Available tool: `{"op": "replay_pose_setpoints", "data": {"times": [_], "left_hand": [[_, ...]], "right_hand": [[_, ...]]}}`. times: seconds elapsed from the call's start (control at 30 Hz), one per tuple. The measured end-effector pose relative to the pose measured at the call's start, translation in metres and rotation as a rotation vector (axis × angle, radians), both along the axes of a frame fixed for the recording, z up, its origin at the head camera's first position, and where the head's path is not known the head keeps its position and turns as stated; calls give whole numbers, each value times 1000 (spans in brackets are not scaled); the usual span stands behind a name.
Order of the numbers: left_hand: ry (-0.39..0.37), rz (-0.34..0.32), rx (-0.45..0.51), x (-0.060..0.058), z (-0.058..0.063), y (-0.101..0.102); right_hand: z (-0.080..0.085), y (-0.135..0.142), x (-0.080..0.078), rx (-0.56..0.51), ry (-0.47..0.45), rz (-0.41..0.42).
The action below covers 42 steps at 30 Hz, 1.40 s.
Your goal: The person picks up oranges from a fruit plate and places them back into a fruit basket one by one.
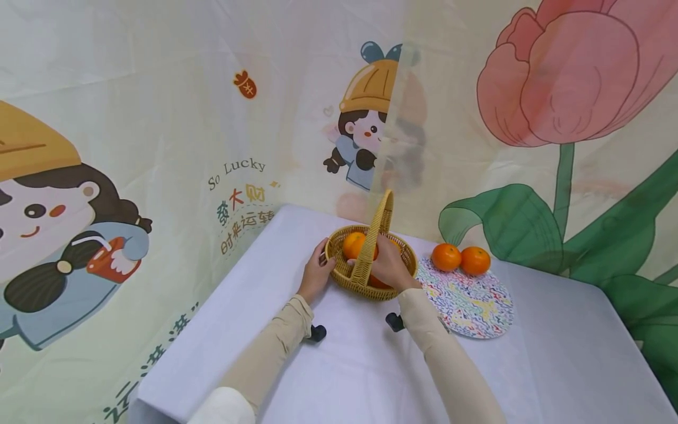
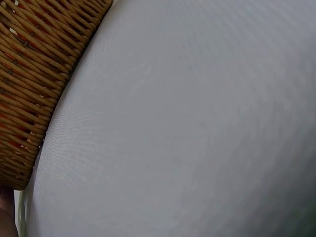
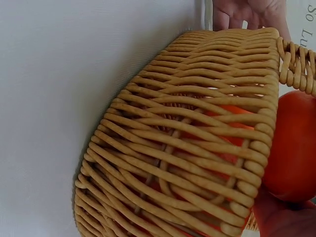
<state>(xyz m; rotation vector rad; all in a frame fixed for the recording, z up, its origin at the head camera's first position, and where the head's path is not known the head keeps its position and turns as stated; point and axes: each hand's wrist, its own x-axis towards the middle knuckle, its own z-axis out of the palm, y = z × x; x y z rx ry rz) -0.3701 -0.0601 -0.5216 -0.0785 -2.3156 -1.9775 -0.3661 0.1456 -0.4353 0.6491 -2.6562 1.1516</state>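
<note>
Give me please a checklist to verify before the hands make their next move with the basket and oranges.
1. Basket upright on the table: ok.
2. Left hand in contact with the basket's side: ok.
3. Right hand firmly gripping an orange: cannot tell, partly hidden.
4. Number of oranges inside the basket: cannot tell, some are covered.
5. Two oranges beyond the basket's rim: ok, at the plate's far edge.

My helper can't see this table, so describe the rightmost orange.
On the white table, right of the tan wicker basket, lies a round, multicoloured patterned mat. Two round orange fruits sit at its far edge. Yours is the right-hand one, farther from the basket.
</note>
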Motion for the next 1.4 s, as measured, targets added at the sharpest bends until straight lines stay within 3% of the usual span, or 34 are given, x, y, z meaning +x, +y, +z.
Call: {"op": "replay_pose_setpoints", "data": {"times": [0.37, 0.77, 1.03, 1.4], "left_hand": [[-11, 18, -12, 3, -1, 0], [-9, 30, -23, 3, -2, 2], [10, 43, -26, 0, -4, 4], [42, 63, -40, 2, -4, 6]], "right_hand": [[-8, -2, 0, -31, -37, -16], [-10, -8, 0, -16, -17, 9], [-12, -6, -3, 76, 74, 60], [-14, -7, -5, 98, 101, 83]]}}
